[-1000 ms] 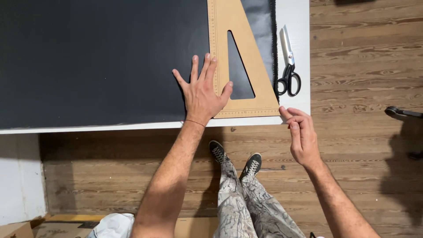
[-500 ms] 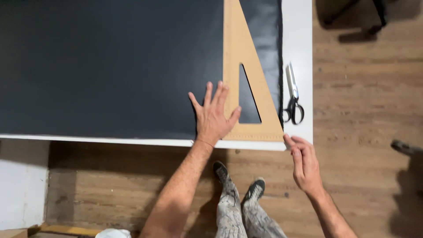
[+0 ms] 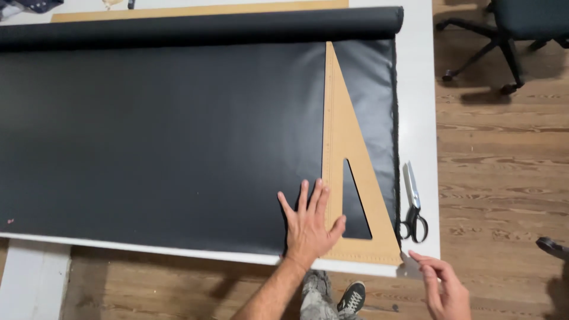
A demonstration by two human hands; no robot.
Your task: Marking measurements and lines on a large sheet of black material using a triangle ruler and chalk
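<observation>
Fingers of left hand [image 3: 309, 225] still spread flat on set square [image 3: 349, 178]; right hand [image 3: 446, 287] loosely open, dropped lower.

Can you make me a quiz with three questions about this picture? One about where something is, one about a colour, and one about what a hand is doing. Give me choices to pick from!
1. Where do the black-handled scissors lie?
A. On the white table, right of the black fabric
B. On the wooden floor
C. On top of the fabric roll

2. What colour is the big triangle ruler?
A. Blue
B. Tan, like cardboard
C. Green

3. What is the left hand doing?
A. Holding the scissors
B. Hanging in the air
C. Pressing flat with spread fingers on the sheet of black fabric and the ruler's edge

Answers:
1. A: the scissors rest on the bare strip of the white table, beside the fabric's right edge.
2. B: the ruler is light brown against the dark fabric.
3. C: the palm lies flat, fingers fanned, thumb on the ruler.
</observation>
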